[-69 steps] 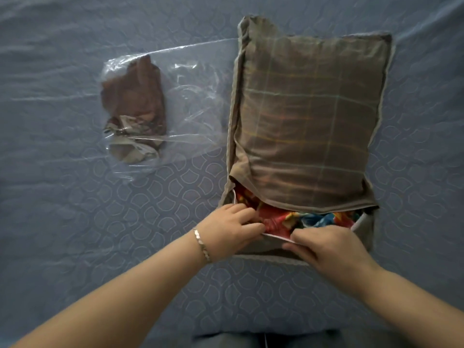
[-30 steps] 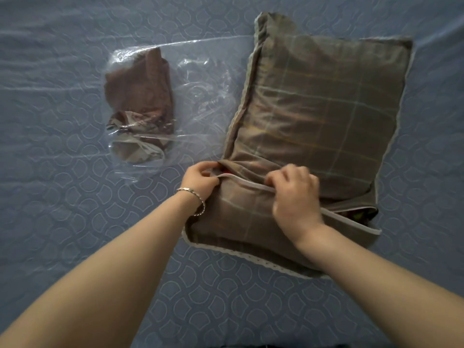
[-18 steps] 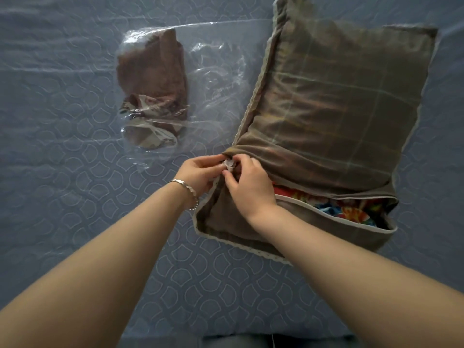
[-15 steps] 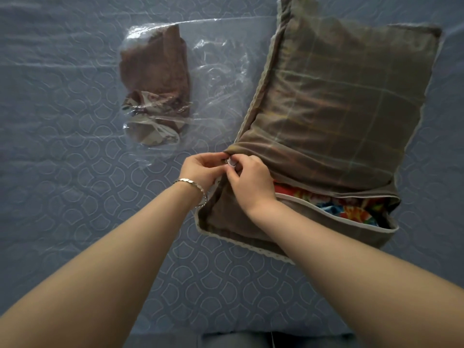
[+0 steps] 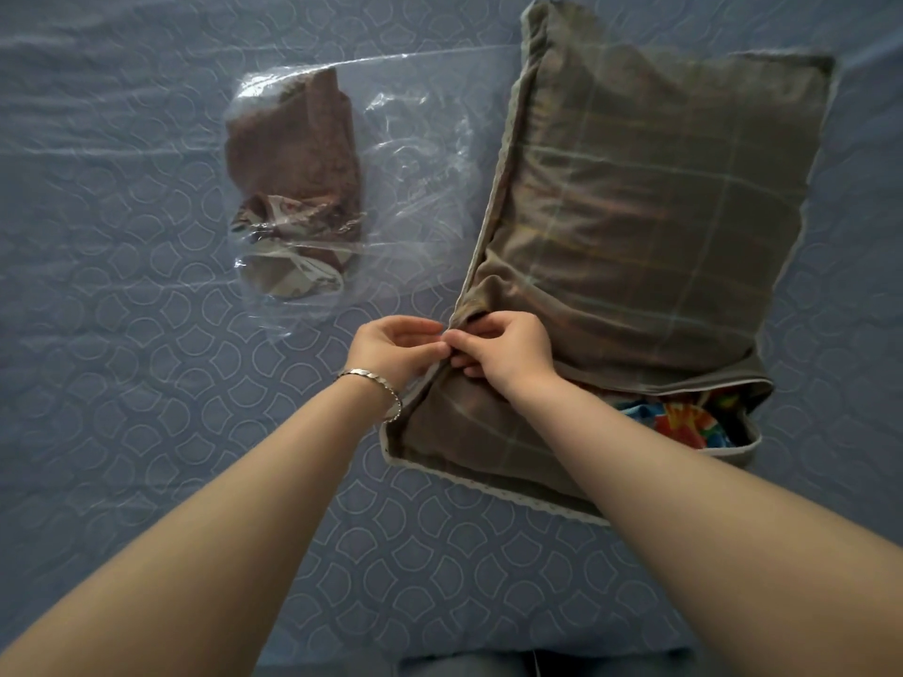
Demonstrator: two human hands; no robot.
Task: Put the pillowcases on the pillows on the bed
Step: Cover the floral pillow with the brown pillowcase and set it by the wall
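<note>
A brown plaid pillowcase [image 5: 630,202] covers a pillow that lies on the blue quilted bed [image 5: 122,432]. The pillow's colourful fabric [image 5: 679,422] shows through the gap at the case's near right end. My left hand [image 5: 396,351] and my right hand [image 5: 508,351] meet at the near left corner of the case's opening. Both pinch the fabric edge there, fingertips touching. What lies between the fingertips is hidden.
A clear plastic bag [image 5: 420,153] lies on the bed left of the pillow, with a folded brown pillowcase [image 5: 298,173] inside it. A silver bracelet [image 5: 376,383] is on my left wrist. The bed's near edge [image 5: 440,664] runs along the bottom.
Both hands went from the middle of the opening to its near left corner and now pinch together there. The flap was folded over, so less colourful fabric shows.
</note>
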